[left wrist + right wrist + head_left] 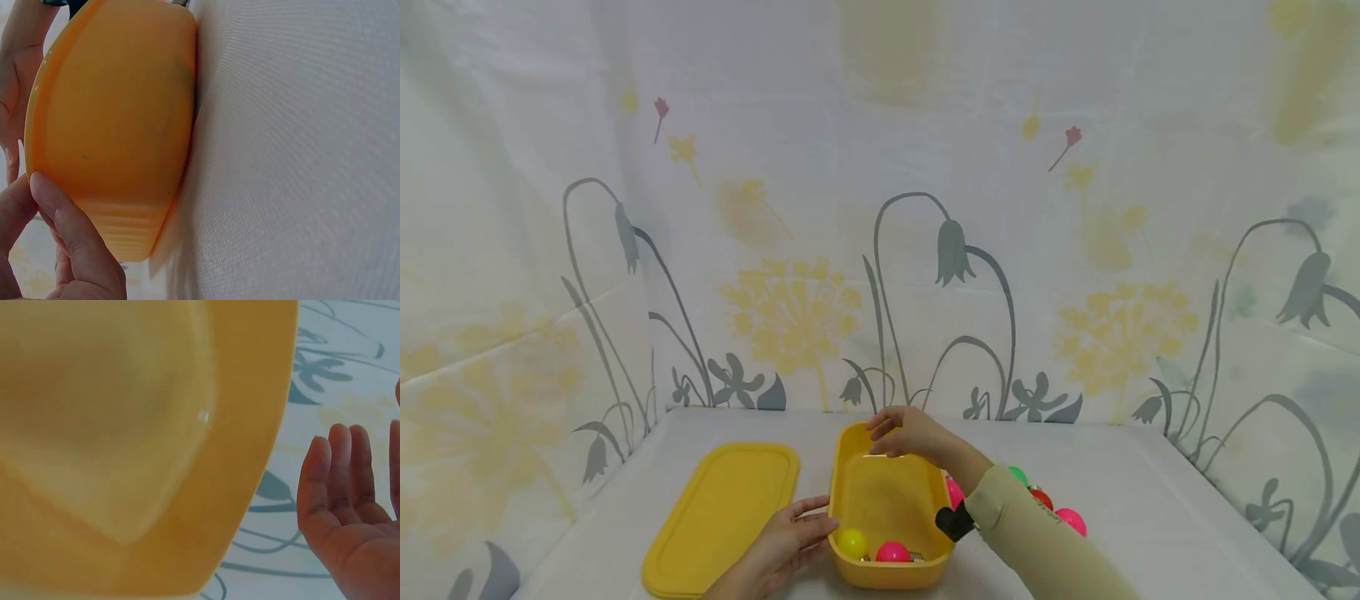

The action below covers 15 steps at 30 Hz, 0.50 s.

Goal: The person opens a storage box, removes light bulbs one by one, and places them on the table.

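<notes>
A yellow plastic box stands on the table, its open top facing up. In its near end lie a yellow bulb and a pink bulb with a metal screw base. My left hand pinches the box's left rim; the left wrist view shows the fingertips at the rim of the box wall. Over the far end of the box hovers my right hand, fingers loosely bent and holding nothing. In the right wrist view that hand is apart from the box wall.
A flat yellow lid lies left of the box. Right of the box, partly behind my right sleeve, are several bulbs, among them a green bulb, a red bulb and a pink bulb. A flower-printed cloth hangs behind the table.
</notes>
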Available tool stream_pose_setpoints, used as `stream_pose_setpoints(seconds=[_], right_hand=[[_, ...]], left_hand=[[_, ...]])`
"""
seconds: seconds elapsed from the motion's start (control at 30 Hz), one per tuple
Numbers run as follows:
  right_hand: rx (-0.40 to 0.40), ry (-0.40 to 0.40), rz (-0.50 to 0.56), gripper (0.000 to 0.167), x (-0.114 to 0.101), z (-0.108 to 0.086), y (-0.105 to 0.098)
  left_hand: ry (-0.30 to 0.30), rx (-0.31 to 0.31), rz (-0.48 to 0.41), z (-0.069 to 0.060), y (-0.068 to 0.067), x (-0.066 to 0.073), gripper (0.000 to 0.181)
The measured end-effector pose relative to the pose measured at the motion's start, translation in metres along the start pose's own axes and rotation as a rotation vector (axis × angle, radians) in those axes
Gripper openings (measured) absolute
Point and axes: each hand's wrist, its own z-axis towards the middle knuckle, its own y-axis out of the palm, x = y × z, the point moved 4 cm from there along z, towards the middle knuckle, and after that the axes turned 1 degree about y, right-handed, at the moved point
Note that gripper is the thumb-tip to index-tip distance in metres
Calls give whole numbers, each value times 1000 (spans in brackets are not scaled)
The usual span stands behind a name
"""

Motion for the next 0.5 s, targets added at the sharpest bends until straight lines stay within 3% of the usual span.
stream_pose_setpoints(seconds=[0.23, 0.5], right_hand=[[-128, -25, -23, 27, -2, 13, 18], [-337, -7, -151, 21, 6, 11, 37]], left_hand=[[4, 16, 3, -5, 3, 5, 59], [20, 6, -4, -7, 4, 5, 57]])
